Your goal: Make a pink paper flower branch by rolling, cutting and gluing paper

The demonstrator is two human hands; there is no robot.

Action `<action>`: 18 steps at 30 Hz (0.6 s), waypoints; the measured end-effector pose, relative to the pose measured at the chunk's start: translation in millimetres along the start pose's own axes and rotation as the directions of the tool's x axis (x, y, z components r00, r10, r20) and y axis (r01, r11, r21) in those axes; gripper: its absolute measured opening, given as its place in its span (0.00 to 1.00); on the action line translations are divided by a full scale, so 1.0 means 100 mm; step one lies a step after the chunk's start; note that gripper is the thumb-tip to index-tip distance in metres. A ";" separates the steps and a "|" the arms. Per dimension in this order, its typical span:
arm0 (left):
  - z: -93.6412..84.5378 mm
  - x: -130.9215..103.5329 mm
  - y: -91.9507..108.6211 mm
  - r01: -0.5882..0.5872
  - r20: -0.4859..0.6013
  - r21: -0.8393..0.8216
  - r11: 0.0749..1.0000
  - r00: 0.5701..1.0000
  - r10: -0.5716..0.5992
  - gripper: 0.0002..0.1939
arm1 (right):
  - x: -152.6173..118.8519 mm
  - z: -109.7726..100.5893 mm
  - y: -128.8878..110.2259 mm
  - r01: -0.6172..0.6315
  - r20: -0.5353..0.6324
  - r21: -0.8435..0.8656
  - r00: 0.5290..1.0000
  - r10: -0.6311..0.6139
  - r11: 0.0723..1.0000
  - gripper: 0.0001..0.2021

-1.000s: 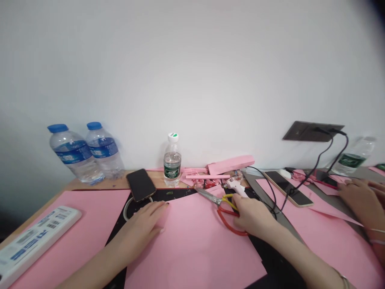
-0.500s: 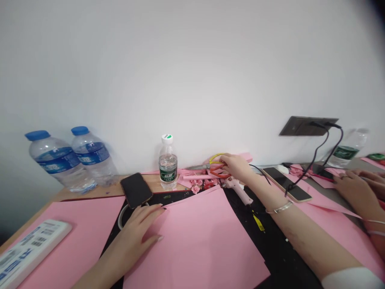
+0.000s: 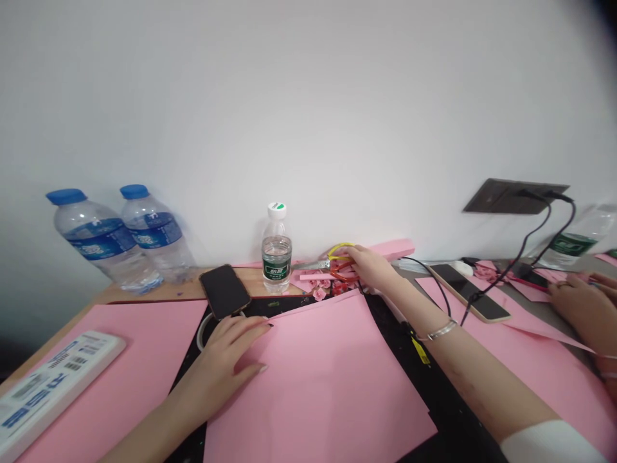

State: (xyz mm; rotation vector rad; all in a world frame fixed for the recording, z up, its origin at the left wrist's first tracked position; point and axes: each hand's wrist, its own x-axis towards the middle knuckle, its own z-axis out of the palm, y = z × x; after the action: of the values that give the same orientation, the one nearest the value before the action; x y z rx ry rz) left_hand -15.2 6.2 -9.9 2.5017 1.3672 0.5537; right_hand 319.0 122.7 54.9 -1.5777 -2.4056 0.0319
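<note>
Scissors (image 3: pixel 328 263) now fwd, in R hand (image 3: pixel 370 265)

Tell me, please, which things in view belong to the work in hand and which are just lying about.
Seemingly in use:
scissors in the right hand
pink sheet under the left hand

Probably lying about:
phone beside the left hand
white-capped bottle
blue-capped bottles
</note>
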 end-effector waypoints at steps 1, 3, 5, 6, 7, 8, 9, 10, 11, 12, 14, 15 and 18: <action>0.00 -0.01 -0.01 0.000 -0.008 -0.012 1.000 1.000 -0.001 0.22 | -0.06 -0.02 -0.04 -0.007 -0.009 0.005 1.000 0.007 1.000 0.16; 0.03 -0.03 -0.03 -0.002 -0.030 -0.034 0.999 1.000 0.001 0.22 | -0.21 -0.04 -0.16 0.003 -0.013 0.017 1.000 -0.003 1.000 0.15; 0.06 -0.04 -0.07 -0.013 -0.064 -0.043 0.999 0.998 0.011 0.23 | -0.39 -0.03 -0.29 0.051 0.027 0.034 0.998 -0.052 0.998 0.14; 0.08 -0.05 -0.08 -0.023 -0.082 -0.044 0.999 0.996 0.019 0.24 | -0.47 -0.01 -0.35 0.082 0.060 0.040 0.995 -0.084 0.996 0.13; 0.10 -0.05 -0.10 -0.032 -0.098 -0.042 0.999 0.995 0.028 0.24 | -0.53 0.02 -0.40 0.113 0.093 0.047 0.989 -0.117 0.992 0.13; 0.11 -0.05 -0.11 -0.039 -0.109 -0.039 0.998 0.993 0.035 0.25 | -0.58 0.06 -0.44 0.142 0.125 0.054 0.981 -0.148 0.988 0.15; 0.12 -0.04 -0.12 -0.047 -0.116 -0.037 0.998 0.992 0.042 0.25 | -0.61 0.10 -0.46 0.159 0.146 0.058 0.975 -0.166 0.986 0.16; 0.13 -0.04 -0.13 -0.052 -0.119 -0.034 0.998 0.992 0.048 0.25 | -0.63 0.14 -0.47 0.164 0.158 0.059 0.972 -0.172 0.985 0.17; 0.13 -0.04 -0.13 -0.052 -0.117 -0.030 0.998 0.992 0.048 0.26 | -0.63 0.18 -0.47 0.163 0.162 0.058 0.972 -0.170 0.985 0.18; 0.13 -0.03 -0.13 -0.051 -0.117 -0.024 0.998 0.992 0.048 0.26 | -0.62 0.21 -0.47 0.156 0.160 0.055 0.974 -0.162 0.986 0.17; 0.13 -0.03 -0.13 -0.047 -0.112 -0.009 0.999 0.993 0.046 0.26 | -0.58 0.24 -0.45 0.144 0.156 0.052 0.976 -0.151 0.988 0.16; 0.12 -0.03 -0.13 -0.044 -0.112 -0.001 0.999 0.993 0.044 0.26 | -0.56 0.24 -0.44 0.143 0.157 0.052 0.976 -0.150 0.988 0.15; 0.12 -0.03 -0.12 -0.042 -0.117 0.014 0.999 0.992 0.044 0.26 | -0.52 0.24 -0.46 0.146 0.171 0.062 0.973 -0.154 0.987 0.15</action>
State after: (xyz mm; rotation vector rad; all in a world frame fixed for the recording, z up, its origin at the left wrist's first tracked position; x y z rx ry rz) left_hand -20.9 9.6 -25.9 2.5499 1.3634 0.7146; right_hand 291.9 60.2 28.3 -1.4213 -2.6303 0.2069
